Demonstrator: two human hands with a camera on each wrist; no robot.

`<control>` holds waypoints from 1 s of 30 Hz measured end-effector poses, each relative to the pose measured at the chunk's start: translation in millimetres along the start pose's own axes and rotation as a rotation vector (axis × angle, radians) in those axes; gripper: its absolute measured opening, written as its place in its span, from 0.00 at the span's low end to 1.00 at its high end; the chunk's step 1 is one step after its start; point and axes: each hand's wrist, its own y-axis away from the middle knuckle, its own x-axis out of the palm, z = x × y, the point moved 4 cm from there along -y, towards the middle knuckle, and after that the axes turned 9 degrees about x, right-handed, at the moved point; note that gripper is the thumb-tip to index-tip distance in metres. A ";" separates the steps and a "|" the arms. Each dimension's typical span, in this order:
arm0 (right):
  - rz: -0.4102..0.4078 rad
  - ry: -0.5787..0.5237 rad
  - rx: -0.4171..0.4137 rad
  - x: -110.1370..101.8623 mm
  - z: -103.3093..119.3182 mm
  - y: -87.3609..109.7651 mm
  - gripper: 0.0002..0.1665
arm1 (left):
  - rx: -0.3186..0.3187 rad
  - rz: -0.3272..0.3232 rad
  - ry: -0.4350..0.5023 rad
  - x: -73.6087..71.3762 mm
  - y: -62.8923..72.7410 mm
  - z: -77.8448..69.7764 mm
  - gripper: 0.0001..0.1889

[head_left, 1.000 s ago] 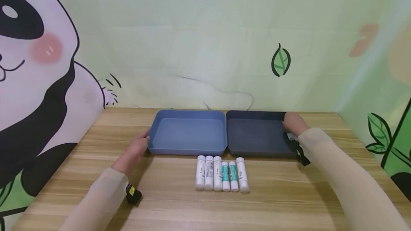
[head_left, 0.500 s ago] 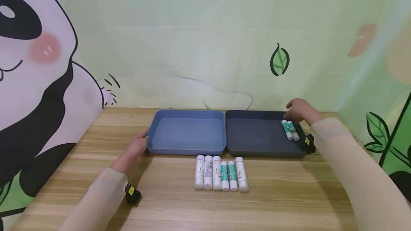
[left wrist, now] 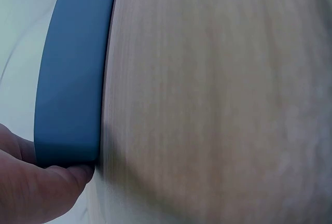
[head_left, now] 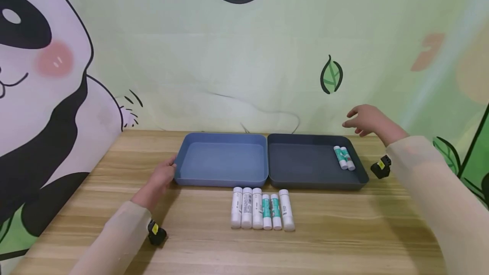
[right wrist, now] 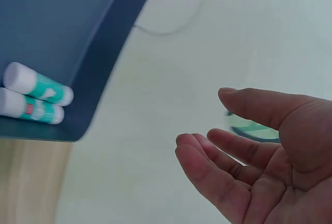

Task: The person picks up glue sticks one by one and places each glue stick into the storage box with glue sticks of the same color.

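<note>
My left hand (head_left: 162, 176) grips the left wall of a blue tray (head_left: 221, 183). In the left wrist view, the thumb (left wrist: 39, 190) lies against the outside of its corner, and a finger passes over the rim, its tip hidden. Raised beyond the right end of a dark grey tray (head_left: 305, 185), my right hand (head_left: 368, 120) is empty, thumb and fingers spread apart. Two small green-and-white glue sticks (head_left: 340, 158) lie side by side in that tray's right part. In front of the trays lies a row of larger white glue sticks (head_left: 246, 208) and two small green-labelled glue sticks (head_left: 266, 212).
The two trays stand side by side at the back of the wooden table (head_left: 206, 241). Behind them rises a pale green backdrop (head_left: 172, 54) printed with a panda and leaves. Black wrist cameras (head_left: 381, 167) are strapped to both sleeves.
My right hand has let go of the two small glue sticks in the dark grey tray. It has risen and moved off to the right. The left hand stays on the blue tray.
</note>
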 end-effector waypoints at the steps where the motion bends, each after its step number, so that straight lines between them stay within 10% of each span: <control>1: -0.012 0.005 -0.013 -2.9 2.6 3.5 0.34 | -0.002 0.000 0.000 0.3 0.4 0.5 0.29; 19: -0.174 0.034 -0.164 -15.4 40.2 68.1 0.30 | 0.026 -0.023 -0.002 1.2 1.4 -7.2 0.29; 30: -0.144 -0.074 -0.228 28.9 39.2 97.7 0.25 | 0.016 -0.015 0.024 3.8 2.7 -4.3 0.29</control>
